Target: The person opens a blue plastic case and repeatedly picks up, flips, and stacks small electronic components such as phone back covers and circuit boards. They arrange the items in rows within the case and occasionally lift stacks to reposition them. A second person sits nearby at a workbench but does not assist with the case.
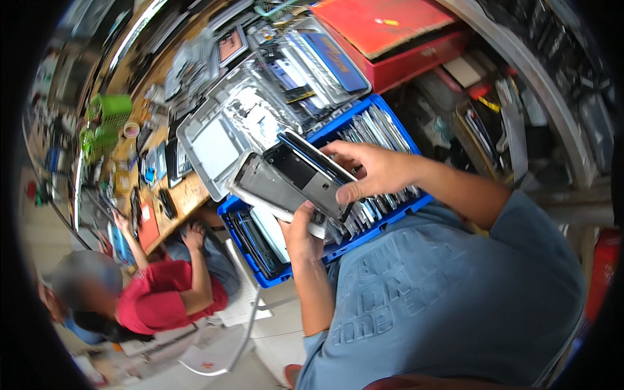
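My left hand (pixel 303 236) grips a pale grey phone housing (pixel 265 187) by its lower end, with the thumb across its face. Against it leans a dark phone frame (pixel 297 170), and a blue and white edged phone panel (pixel 317 155) stands behind that. My right hand (pixel 373 170) holds this darker group, its thumb on the frame's near edge and its fingers partly hidden behind the panel. Directly beneath both hands is a blue plastic crate (pixel 265 282), packed with upright, bagged flat parts (pixel 380 129) and dark phone housings (pixel 253 243) at its left end.
A grey bin lid (pixel 214 151) and a grey bin of bagged panels (pixel 363 87) lie beyond the crate. A red box (pixel 385 29) stands at the back. To the left, a seated co-worker (pixel 165 292) in red works at a cluttered wooden bench (pixel 187 197) with green baskets (pixel 109 109).
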Motion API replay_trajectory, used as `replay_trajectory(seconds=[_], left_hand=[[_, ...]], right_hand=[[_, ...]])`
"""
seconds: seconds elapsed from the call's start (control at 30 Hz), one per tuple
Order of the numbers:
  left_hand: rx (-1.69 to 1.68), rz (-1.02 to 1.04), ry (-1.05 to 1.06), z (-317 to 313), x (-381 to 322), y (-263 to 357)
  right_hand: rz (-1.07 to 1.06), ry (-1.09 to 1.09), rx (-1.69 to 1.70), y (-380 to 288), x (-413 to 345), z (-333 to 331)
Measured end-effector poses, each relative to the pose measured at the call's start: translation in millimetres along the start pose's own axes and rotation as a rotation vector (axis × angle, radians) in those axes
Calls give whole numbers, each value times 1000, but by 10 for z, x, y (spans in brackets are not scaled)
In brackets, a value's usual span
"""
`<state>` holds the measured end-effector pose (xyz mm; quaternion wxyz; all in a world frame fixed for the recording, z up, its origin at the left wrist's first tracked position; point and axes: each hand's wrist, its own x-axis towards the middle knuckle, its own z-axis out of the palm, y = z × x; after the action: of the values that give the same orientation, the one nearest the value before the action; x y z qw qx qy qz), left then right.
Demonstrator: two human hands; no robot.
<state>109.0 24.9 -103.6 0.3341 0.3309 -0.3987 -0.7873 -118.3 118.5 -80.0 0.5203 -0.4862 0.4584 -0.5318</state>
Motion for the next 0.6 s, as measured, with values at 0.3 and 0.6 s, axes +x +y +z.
replay_trajectory(seconds=[0.3,0.6], left_hand=[[55,90,1,-134,38,-60],[328,169,-49,91,117,-107]], right_hand=[[-33,80,50,72,29,-92],[-50,152,-416,-3,6,128]])
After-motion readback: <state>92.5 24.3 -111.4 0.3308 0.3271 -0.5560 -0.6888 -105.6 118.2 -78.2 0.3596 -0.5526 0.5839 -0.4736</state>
